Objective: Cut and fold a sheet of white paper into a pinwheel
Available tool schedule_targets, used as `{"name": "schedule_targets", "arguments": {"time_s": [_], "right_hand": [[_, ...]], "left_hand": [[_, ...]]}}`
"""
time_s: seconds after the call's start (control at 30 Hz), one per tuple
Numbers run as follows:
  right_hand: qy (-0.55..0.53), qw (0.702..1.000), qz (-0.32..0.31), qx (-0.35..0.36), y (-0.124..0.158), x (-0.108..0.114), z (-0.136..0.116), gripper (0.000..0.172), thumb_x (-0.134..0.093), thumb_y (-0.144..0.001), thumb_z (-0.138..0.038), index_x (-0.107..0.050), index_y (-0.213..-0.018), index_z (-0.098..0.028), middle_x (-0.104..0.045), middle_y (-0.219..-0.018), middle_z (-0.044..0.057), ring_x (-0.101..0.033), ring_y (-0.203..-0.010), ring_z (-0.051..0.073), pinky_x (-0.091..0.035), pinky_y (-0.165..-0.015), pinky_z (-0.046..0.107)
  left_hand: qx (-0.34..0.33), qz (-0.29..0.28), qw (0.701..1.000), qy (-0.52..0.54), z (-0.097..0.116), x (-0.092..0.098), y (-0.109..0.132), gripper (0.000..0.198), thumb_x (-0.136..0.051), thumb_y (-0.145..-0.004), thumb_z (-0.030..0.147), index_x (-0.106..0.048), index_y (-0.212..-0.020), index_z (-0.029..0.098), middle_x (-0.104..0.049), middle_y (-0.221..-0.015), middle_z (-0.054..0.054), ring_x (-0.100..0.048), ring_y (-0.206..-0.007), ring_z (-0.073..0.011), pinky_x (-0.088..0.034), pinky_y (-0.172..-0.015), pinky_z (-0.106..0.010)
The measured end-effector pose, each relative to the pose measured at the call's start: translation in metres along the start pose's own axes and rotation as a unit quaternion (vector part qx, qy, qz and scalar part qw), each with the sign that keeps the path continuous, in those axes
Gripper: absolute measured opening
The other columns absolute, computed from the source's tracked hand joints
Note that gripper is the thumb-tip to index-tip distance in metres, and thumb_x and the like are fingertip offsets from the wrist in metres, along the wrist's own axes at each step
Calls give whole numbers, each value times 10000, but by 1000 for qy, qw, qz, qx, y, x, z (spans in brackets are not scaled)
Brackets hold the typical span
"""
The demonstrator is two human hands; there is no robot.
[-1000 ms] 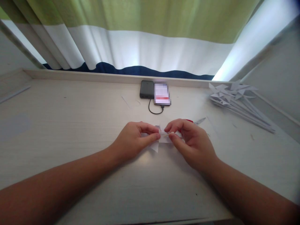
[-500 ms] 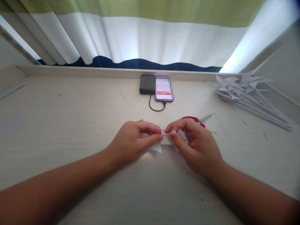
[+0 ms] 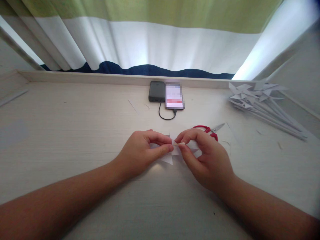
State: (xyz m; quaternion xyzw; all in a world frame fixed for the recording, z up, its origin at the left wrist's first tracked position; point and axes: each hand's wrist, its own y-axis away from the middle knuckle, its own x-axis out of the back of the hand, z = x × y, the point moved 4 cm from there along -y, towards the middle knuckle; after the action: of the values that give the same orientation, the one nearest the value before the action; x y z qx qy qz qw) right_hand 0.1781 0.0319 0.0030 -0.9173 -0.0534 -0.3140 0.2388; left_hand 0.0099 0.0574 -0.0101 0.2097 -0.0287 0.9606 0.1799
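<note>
A cut white paper pinwheel piece (image 3: pixel 166 158) lies low over the table, its pointed flaps showing between and under my hands. My left hand (image 3: pixel 141 148) is closed in a pinch at its middle, thumb and forefinger close together on the paper. From those fingertips a thin pale stick with a thicker white end, like a cotton swab (image 3: pixel 179 144), points right. My right hand (image 3: pixel 205 153) pinches the swab near that thicker end with thumb and fingers. Its other end is hidden at my left fingertips. Red-handled scissors (image 3: pixel 213 130) lie open just beyond my right hand.
A dark power bank (image 3: pixel 156 91) is cabled to a phone (image 3: pixel 174 96) by the table's back ledge. Several finished paper pinwheels on paper sticks (image 3: pixel 260 96) lie at the right. Paper scraps (image 3: pixel 259 132) are scattered about, and a curtain (image 3: pixel 140 43) hangs behind.
My right hand has shifted slightly left, and the swab now lies more level between the fingertips. The whole view has tilted a little; the left hand keeps its pinch.
</note>
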Motion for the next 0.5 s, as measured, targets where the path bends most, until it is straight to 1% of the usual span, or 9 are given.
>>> {"name": "schedule_targets", "arguments": {"time_s": [0.1,0.2,0.27,0.4,0.5], "right_hand": [[-2,1000,-4,10,0,-1,0,99,-579,-809,-142,-525,-857,-210,-633,-915,31,-585,-861,182,-454,-785,340],[3,1000,-15,16,0,-1,-2,110,-578,-793,-123,-529,-850,-205,-623,-895,32,-571,-847,186,-452,-779,355],[11,1000,-16,24,0,-1,-3,114,-576,-784,-110,-540,-840,-203,-618,-874,33,-560,-830,190,-448,-765,364],[17,999,-18,34,1,1,-5,118,-573,-775,-92,-551,-822,-198,-613,-845,34,-550,-808,192,-442,-749,372],[16,999,-12,33,1,2,-6,114,-584,-771,-95,-542,-798,-197,-616,-825,30,-550,-779,186,-440,-739,369]], "left_hand": [[-6,4,1000,-1,-1,0,0,164,-681,-798,329,-750,-892,212,-742,-910,-28,-666,-892,-198,-431,-1004,-423],[-32,17,999,-6,-1,0,0,116,-691,-796,325,-751,-861,251,-747,-884,15,-675,-864,-169,-302,-1118,-431],[-45,24,999,-4,-2,0,1,85,-697,-792,316,-750,-842,271,-748,-869,36,-680,-845,-156,-237,-1153,-433],[-55,36,998,6,-2,1,2,92,-716,-771,319,-743,-846,274,-747,-873,38,-680,-847,-161,-249,-1146,-440],[-66,29,997,9,-1,1,3,91,-667,-806,277,-736,-865,268,-745,-845,43,-681,-810,-151,-246,-1145,-452]]}}
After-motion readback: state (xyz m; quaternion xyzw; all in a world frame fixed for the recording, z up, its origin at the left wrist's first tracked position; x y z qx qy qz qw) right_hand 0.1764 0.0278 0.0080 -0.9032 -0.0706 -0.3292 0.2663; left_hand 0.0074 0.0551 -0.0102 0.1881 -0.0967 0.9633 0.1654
